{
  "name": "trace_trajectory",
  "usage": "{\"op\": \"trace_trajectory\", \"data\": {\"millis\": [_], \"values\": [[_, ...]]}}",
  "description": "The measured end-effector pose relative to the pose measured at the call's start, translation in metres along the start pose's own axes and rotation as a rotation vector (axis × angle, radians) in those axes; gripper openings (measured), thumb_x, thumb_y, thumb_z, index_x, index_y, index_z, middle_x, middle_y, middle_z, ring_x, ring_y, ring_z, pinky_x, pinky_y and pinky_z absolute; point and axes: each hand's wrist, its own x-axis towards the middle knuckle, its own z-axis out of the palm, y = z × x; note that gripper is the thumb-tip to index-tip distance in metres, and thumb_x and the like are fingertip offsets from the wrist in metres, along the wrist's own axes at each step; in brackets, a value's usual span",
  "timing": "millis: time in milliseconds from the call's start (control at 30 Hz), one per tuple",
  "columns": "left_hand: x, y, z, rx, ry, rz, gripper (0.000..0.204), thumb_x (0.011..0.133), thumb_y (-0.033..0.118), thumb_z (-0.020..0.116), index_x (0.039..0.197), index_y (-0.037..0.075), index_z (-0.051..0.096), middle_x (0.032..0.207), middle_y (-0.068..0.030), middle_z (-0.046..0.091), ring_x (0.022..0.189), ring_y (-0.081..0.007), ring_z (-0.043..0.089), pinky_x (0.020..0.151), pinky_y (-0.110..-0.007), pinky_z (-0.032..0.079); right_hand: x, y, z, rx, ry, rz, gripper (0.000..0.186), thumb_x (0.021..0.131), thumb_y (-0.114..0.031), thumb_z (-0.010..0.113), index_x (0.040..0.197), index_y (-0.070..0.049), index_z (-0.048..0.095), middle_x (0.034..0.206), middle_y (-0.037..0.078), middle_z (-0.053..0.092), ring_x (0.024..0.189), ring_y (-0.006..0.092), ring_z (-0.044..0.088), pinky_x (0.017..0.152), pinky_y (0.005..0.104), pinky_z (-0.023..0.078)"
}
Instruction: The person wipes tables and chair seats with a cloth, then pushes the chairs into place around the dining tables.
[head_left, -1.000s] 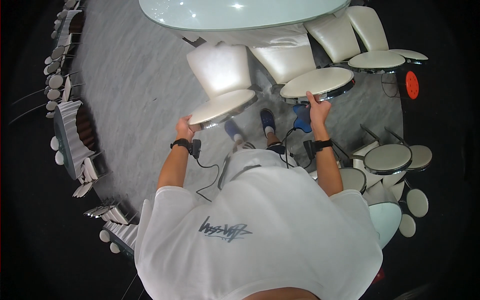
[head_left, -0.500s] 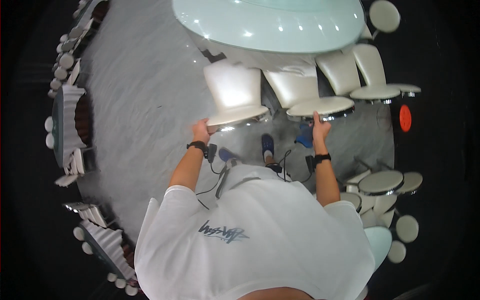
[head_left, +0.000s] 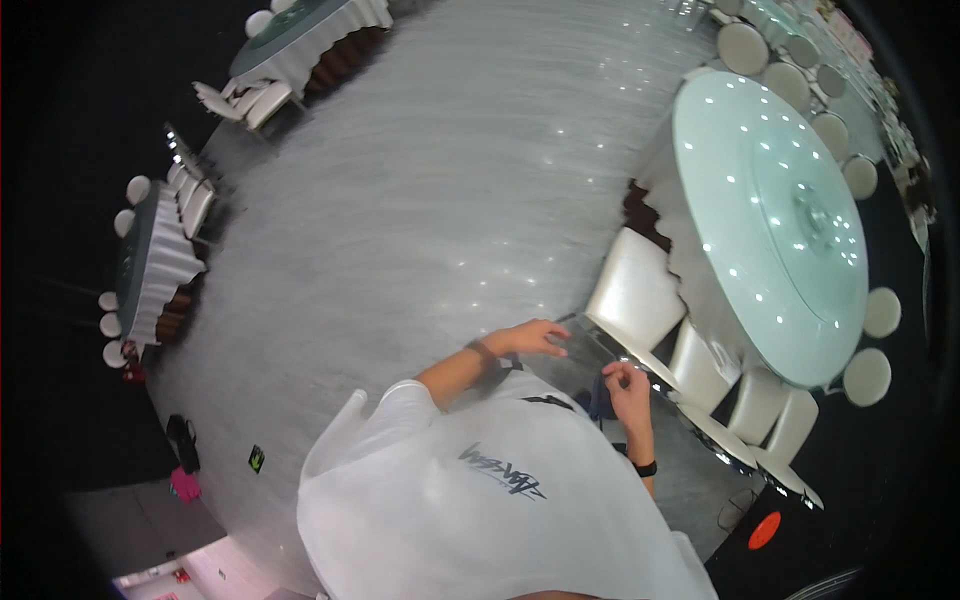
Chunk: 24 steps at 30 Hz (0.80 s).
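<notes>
My left hand is open and holds nothing, its fingers apart, in front of my shirt and a little left of the nearest white chair. To its right my right hand is closed, fingers curled, with a dark blue piece of what looks like cloth hanging beside it. That hand is close to the chrome-edged back of the nearest chair and appears apart from it. More white padded chairs stand in a row along the round table, which has a pale green glass top and a white cloth skirt.
Other clothed tables with white chairs stand at the left and far left. Grey glossy floor spreads between them and the round table. An orange-red disc and a pink item lie at the sides.
Both hands have let go of the chair backs and drawn closer together. My view has turned left, so the round table and its chairs are now at the right.
</notes>
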Motion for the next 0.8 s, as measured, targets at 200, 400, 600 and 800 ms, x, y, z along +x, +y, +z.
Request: {"op": "trace_trajectory", "data": {"millis": [200, 400, 600, 800], "values": [[-0.072, 0.043, -0.06, 0.1, 0.512, 0.517, 0.055, 0.081, 0.014, 0.081, 0.134, 0.009, 0.065, 0.136, -0.0117, 0.067, 0.128, -0.0292, 0.06, 0.106, -0.042, 0.047, 0.064, -0.173, 0.082, 0.022, -0.376, -0.377, 0.024, 0.087, 0.005, 0.065, 0.11, 0.0, 0.069, 0.079, 0.003, 0.059, 0.074, 0.0133, 0.057, 0.07, 0.0284, 0.048], [-0.132, 0.04, -0.137, 0.385, 0.815, 0.349, 0.035, 0.072, 0.011, 0.081, 0.103, 0.009, 0.066, 0.1, -0.008, 0.065, 0.1, -0.0306, 0.061, 0.095, -0.042, 0.041, 0.13, -0.221, 0.127, -0.1, -0.358, -0.667, 0.046, 0.079, 0.013, 0.067, 0.122, -0.003, 0.067, 0.097, 0.011, 0.064, 0.081, 0.0244, 0.06, 0.075, 0.0331, 0.052], [-0.147, 0.039, -0.19, 0.486, 1.032, 0.295, 0.034, 0.073, 0.028, 0.086, 0.079, 0.009, 0.059, 0.079, -0.0097, 0.059, 0.084, -0.0336, 0.057, 0.081, -0.042, 0.04, 0.207, -0.237, 0.163, -0.13, -0.461, -0.582, 0.054, 0.073, 0.012, 0.061, 0.125, -0.003, 0.065, 0.102, 0.018, 0.064, 0.092, 0.0369, 0.065, 0.08, 0.0403, 0.053], [-0.116, 0.026, -0.262, 0.25, 0.75, 0.189, 0.042, 0.088, 0.039, 0.079, 0.08, 0.004, 0.059, 0.073, -0.0174, 0.058, 0.068, -0.0389, 0.056, 0.061, -0.047, 0.043, 0.311, -0.222, 0.204, -0.377, -0.676, -0.601, 0.039, 0.077, -0.002, 0.067, 0.116, -0.003, 0.071, 0.098, 0.018, 0.071, 0.095, 0.0391, 0.066, 0.083, 0.0455, 0.054]]}}
